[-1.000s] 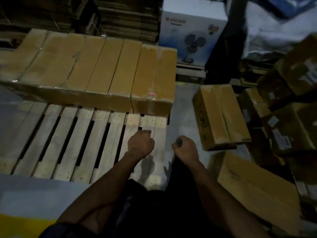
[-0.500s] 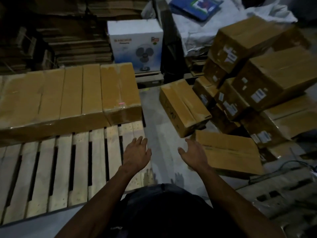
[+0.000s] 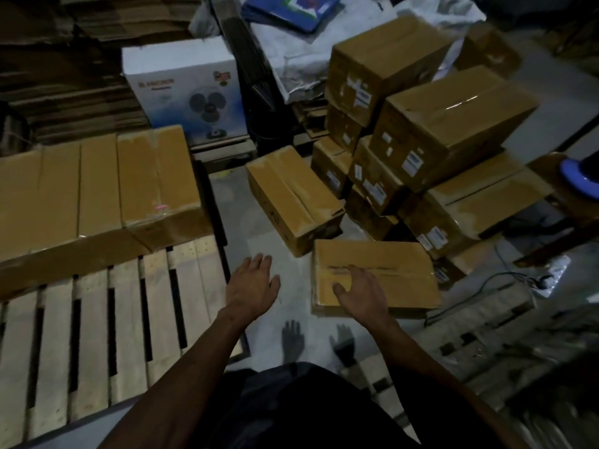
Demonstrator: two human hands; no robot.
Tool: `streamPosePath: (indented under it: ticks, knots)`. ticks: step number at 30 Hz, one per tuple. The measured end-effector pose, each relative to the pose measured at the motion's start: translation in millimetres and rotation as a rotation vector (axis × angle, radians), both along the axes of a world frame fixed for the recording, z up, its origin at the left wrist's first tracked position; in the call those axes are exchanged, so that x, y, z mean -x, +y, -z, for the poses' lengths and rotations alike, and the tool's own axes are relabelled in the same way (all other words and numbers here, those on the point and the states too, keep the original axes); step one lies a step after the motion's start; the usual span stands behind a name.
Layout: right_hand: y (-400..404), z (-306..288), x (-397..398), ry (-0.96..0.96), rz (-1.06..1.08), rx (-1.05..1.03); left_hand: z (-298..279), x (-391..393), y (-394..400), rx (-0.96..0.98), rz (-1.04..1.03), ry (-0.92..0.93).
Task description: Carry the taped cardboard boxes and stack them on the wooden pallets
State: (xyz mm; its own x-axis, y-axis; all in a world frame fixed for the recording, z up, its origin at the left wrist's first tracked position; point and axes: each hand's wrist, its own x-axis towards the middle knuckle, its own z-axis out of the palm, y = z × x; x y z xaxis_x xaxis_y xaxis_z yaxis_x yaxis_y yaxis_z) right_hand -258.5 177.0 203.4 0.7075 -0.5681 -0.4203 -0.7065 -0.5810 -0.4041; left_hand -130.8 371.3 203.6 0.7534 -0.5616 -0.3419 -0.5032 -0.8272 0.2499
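Note:
A wooden pallet point(image 3: 97, 335) lies at the lower left, with a row of taped cardboard boxes point(image 3: 155, 186) along its far side. On the floor just right of centre lies a flat taped box point(image 3: 395, 270). My right hand point(image 3: 363, 291) hovers over its near left part, fingers spread and holding nothing. My left hand point(image 3: 252, 283) is open above the bare floor, between the pallet's corner and that box. Another taped box point(image 3: 291, 196) lies on the floor behind it.
A loose heap of labelled cardboard boxes point(image 3: 437, 124) rises at the right. A white fan carton point(image 3: 188, 89) stands behind the pallet. Flattened cardboard is stacked at the back left. A cable point(image 3: 486, 286) and a second pallet point(image 3: 486, 345) lie at the lower right.
The view swung right from the pallet toward the heap. Both hands went from curled to open fingers and reached forward; my right hand now lies over the flat box.

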Motion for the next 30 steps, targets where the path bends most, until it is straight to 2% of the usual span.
streamPosePath:
  ticks: [8,15,23,26,30]
  knots:
    - [-66,-4,7,-0.024,0.066,-0.014,-5,-9,-81,0.030,0.096,-0.022]
    - [-124,0,-16,-0.024,0.215,-0.042,0,-57,-171,0.073,0.218,0.042]
    - [-218,9,-104,-0.016,0.464,-0.102,16,-180,-318,0.136,0.450,0.138]
    - [-265,0,-151,-0.033,0.563,-0.103,10,-235,-386,0.169,0.472,0.176]
    - [-332,-19,-209,-0.149,0.753,-0.076,-8,-299,-477,0.270,0.448,0.229]
